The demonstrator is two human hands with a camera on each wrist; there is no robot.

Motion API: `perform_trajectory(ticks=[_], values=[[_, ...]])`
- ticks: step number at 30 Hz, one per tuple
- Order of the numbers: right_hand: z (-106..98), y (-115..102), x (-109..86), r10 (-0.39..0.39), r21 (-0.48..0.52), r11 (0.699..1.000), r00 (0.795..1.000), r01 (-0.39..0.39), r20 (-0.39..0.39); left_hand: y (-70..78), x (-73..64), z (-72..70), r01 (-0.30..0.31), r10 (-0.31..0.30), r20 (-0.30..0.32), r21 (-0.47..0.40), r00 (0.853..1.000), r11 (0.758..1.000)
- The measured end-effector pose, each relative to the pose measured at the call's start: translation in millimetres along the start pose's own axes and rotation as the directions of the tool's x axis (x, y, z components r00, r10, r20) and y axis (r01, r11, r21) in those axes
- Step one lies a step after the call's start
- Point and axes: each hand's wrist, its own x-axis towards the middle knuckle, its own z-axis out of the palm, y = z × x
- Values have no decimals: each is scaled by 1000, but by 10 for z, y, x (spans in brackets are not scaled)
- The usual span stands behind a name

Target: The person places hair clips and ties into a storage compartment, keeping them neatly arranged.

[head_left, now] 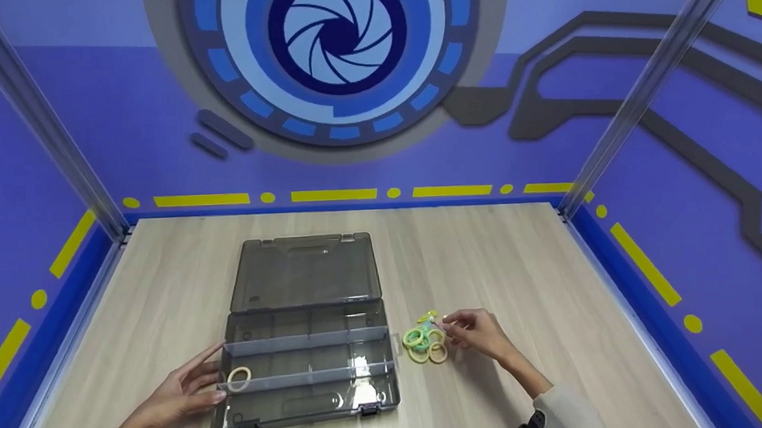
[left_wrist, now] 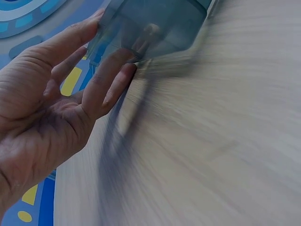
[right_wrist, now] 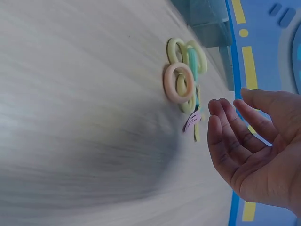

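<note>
A smoky see-through organizer box (head_left: 312, 395) lies with its lid (head_left: 304, 270) folded back. My left hand (head_left: 178, 393) is at its left side, fairly straight fingers and thumb touching the wall; the left wrist view shows this hand (left_wrist: 61, 89) at the box's corner. One cream ring (head_left: 249, 379), like a hair tie, is in the box's left part. Right of the box lies a small pile of yellow, green and peach hair ties (head_left: 415, 337). My right hand (head_left: 480, 333) hovers beside them, its fingers loosely bent; in the right wrist view a small purple piece (right_wrist: 193, 120) lies near its fingertips.
Pale dividers (head_left: 309, 341) split the box into long rows. Black latches (head_left: 369, 409) sit on its front edge. Blue printed walls (head_left: 417, 166) and metal posts (head_left: 50, 114) enclose the wood-grain table (head_left: 487, 254).
</note>
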Motion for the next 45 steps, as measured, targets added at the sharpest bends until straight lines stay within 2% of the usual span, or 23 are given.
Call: perform_trajectory(ticks=[10,14,19,30,35,40,45], values=[[69,125,-106,2,-73,997,1000,-3,-15,28,15,-13,-3,3,11,-5,1000,1000],[118,173,-155,0,-62,998,1000,0,-6,26,17,-2,-1,1,12,-8,1000,1000],[188,218,-175,41,-54,998,999,-40,8,-5,-5,13,-2,3,15,-9,1000,1000],[246,206,-160,13,-119,993,999,-18,-44,-40,-32,15,-20,20,1,-22,1000,1000],[197,159,-145,67,-77,995,996,-71,-58,-35,-28,13,-55,55,-2,-17,998,998],[152,130,-141,103,-33,994,992,-106,-68,-14,-26,36,-14,14,-34,-16,999,1000],[124,122,-124,92,-38,995,994,-95,-58,-24,-21,39,6,-6,-45,-18,999,1000]])
